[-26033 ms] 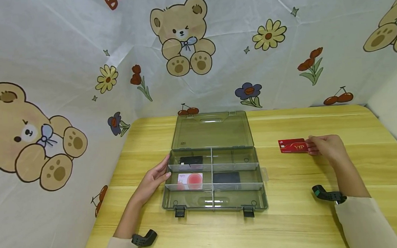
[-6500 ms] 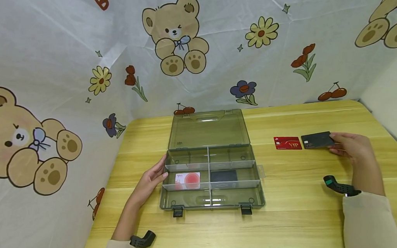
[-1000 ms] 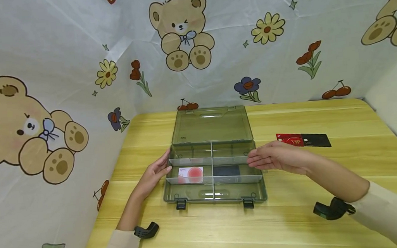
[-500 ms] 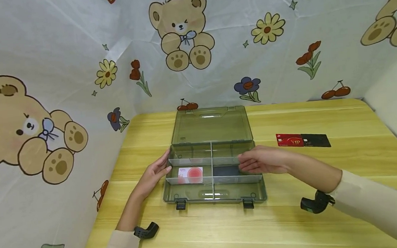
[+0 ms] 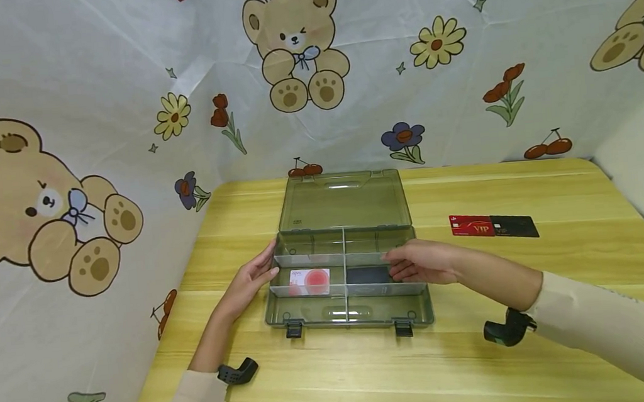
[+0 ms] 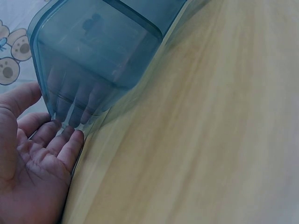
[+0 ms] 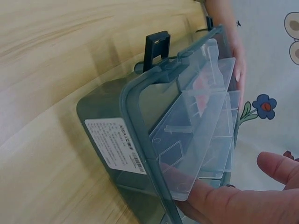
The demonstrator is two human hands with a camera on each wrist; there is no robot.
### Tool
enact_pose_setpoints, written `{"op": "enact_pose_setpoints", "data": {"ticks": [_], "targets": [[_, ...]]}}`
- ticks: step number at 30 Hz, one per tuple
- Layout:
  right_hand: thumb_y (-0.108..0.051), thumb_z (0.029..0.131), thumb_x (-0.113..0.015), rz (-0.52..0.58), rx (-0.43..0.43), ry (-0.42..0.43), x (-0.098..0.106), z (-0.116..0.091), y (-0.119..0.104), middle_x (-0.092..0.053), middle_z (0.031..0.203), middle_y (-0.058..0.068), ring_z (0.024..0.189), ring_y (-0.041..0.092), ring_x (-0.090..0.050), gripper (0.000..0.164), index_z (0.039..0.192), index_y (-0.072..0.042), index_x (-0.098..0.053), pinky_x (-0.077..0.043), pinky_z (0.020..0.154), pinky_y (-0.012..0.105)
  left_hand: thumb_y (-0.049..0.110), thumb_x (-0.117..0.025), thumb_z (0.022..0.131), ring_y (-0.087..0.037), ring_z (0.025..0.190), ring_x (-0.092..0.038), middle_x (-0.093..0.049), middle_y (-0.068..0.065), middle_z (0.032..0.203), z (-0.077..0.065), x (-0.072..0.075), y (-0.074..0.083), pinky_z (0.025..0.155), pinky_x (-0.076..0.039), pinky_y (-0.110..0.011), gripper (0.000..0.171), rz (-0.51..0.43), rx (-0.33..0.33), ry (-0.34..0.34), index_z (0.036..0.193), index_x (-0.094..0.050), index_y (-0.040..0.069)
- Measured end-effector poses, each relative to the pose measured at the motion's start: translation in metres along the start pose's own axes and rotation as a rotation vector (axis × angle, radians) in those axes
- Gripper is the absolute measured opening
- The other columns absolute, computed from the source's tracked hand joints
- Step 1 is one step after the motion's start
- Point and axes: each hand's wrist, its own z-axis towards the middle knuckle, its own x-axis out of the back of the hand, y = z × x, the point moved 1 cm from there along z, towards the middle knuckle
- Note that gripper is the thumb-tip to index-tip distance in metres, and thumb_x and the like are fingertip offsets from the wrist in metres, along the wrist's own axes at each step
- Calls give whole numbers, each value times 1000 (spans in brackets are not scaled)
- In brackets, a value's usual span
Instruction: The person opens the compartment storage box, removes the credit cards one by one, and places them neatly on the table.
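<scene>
A smoky-green plastic divider box (image 5: 307, 311) lies open on the table with its lid (image 5: 345, 200) folded back. Spread fingers of my left hand (image 5: 249, 285) rest against its left side wall; the left wrist view shows the fingertips at the lower wall. My right hand (image 5: 426, 262) reaches over the right side, fingers dipping into the middle right compartment at the right end of a dark card (image 5: 366, 276). In the right wrist view the thumb (image 7: 276, 168) stands apart from the fingers. A white card with a pink circle (image 5: 309, 281) lies in the middle left compartment.
On the table right of the box, a red VIP card (image 5: 471, 226) and a black VIP card (image 5: 514, 226) lie side by side. Two black latches (image 5: 403, 328) hang at the box's front. A bear-printed sheet (image 5: 317, 138) hangs behind the table.
The black card once in the back left compartment now lies on the table beside the red one. My right hand has come left from those cards into the box. The left hand stays put.
</scene>
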Motion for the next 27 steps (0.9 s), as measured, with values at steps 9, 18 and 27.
{"op": "enact_pose_setpoints", "data": {"ticks": [9, 18, 27], "targets": [[-23, 105, -47, 93, 3, -15, 3, 1, 4, -36, 140, 38, 126, 46, -45, 61, 147, 16, -27, -43, 111, 46, 15, -57, 105, -28, 153, -19, -16, 0, 168, 0, 0, 1, 116, -28, -19, 65, 14, 4, 5, 162, -25, 16], [-22, 105, -47, 116, 3, -5, 4, 3, 7, -40, 138, 35, 123, 42, -48, 58, 146, 15, -31, -43, 110, 47, 15, -57, 105, -28, 153, -18, -16, 0, 169, -1, 1, 0, 115, -28, -18, 65, 2, 0, 3, 162, -25, 15], [-12, 104, -48, 149, 44, -11, 10, 4, 13, -58, 111, 17, 108, 32, -61, 20, 112, 3, -58, -52, 102, 39, 14, -56, 105, -27, 153, -17, -15, 0, 169, 0, 0, 0, 116, -28, -18, 65, -8, -4, -5, 162, -25, 14]]}}
